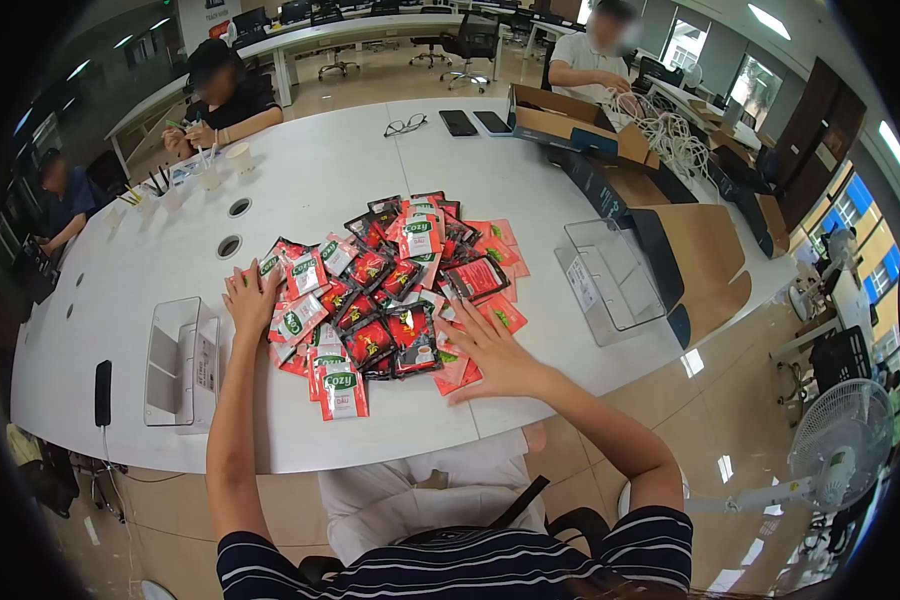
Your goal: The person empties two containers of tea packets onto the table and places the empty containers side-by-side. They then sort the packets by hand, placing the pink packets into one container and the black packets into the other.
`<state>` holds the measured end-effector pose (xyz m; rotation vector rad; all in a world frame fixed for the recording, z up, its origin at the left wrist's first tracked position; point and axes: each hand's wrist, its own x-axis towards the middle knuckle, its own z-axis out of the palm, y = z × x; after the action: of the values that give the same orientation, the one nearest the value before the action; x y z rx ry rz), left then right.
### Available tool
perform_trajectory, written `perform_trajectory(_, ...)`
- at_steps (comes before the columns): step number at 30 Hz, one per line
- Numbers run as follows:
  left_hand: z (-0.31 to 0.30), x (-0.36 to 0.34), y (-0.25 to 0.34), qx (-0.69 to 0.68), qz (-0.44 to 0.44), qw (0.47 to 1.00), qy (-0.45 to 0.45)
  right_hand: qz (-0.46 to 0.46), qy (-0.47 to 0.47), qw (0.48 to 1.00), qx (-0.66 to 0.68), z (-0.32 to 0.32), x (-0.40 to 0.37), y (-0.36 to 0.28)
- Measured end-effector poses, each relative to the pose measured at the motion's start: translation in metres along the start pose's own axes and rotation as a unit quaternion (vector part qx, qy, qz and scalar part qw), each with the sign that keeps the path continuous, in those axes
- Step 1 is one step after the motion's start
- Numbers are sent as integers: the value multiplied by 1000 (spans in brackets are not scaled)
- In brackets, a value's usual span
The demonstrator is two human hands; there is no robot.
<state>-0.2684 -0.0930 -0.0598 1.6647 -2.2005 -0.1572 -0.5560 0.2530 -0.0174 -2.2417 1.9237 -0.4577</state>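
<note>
A heap of small sachets lies on the white table in front of me. Some are pink-and-white Cozy sachets (pixel 341 390); others are black-and-red sachets (pixel 368 342), mixed among them. At the heap's left edge rests my left hand (pixel 251 300), fingers spread against the outer sachets. My right hand (pixel 492 348) lies over the right edge with its fingers apart, covering part of several sachets. Neither hand grips a sachet. A clear plastic bin (pixel 182 365) stands left of my left forearm, and another clear bin (pixel 610 285) stands to the right of the heap.
Brown cardboard (pixel 705 260) lies beyond the right bin. Glasses (pixel 406 125), two phones (pixel 458 123) and an open box (pixel 580 120) with white cables (pixel 675 140) are farther back. A black phone (pixel 103 393) lies far left. Other people sit around the table; a fan (pixel 840 450) stands right.
</note>
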Motion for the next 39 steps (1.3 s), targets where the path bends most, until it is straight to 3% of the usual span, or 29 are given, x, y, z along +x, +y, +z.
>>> perform_trajectory(6, 20, -5, 11, -64, 52, 997, 3, 12, 6, 997, -70, 7, 18, 6)
perform_trajectory(11, 23, 2, 23, -195, 122, 973, 25, -1, 11, 1000, -16, 5, 22, 13)
perform_trajectory(14, -17, -18, 38, -414, 48, 907, -56, -5, 29, 1000, -6, 5, 22, 20)
perform_trajectory(16, -20, -25, 27, -347, 114, 931, 8, -5, 53, 998, -32, 4, 20, 18)
perform_trajectory(19, -49, -68, 18, -407, 286, 860, -113, -8, 78, 992, -104, 2, 19, 20)
perform_trajectory(21, -78, -105, 22, -207, 376, 889, -162, -11, 75, 995, -58, -6, 19, 17)
perform_trajectory(24, -109, -148, 47, -113, 342, 902, -239, -3, 51, 999, -2, -24, 23, 9)
perform_trajectory(28, -89, -154, 49, -65, 340, 925, -155, -66, 73, 993, 60, -31, 45, 2)
perform_trajectory(33, -77, -142, 81, -40, 391, 914, -99, -73, 75, 993, 53, -36, 86, -22)
perform_trajectory(36, -71, -134, 101, -49, 434, 898, -53, -87, 97, 991, 39, -12, 114, -18)
perform_trajectory(39, -47, -127, 105, -122, 430, 893, -61, -82, 109, 991, -8, 25, 130, -12)
